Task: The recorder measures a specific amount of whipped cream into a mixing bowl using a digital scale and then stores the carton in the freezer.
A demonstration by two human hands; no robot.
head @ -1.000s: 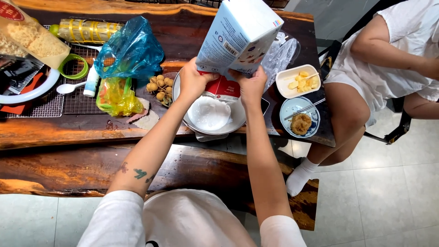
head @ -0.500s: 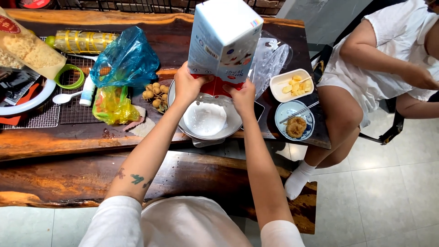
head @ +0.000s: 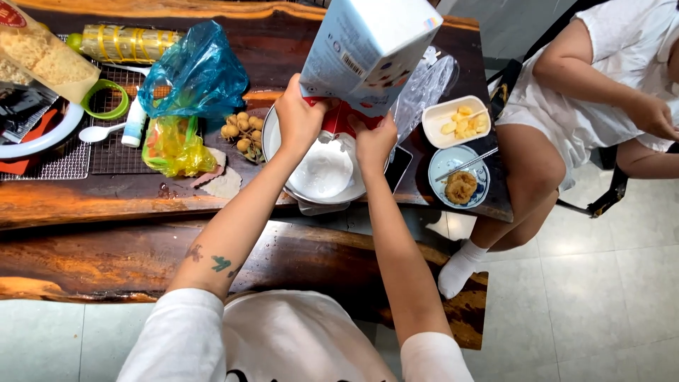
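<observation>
Tall white-and-blue carton (head: 368, 46), red at mouth end, tipped upside down over metal bowl (head: 283, 185) w/ white powder on dark wood table (head: 85, 198). Left hand (head: 300, 117) & right hand (head: 373, 140) both gripping carton's lower end.

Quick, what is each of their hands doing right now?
Left hand: closed on the tipped white carton, over the metal bowl.
Right hand: closed on the same carton.
</observation>
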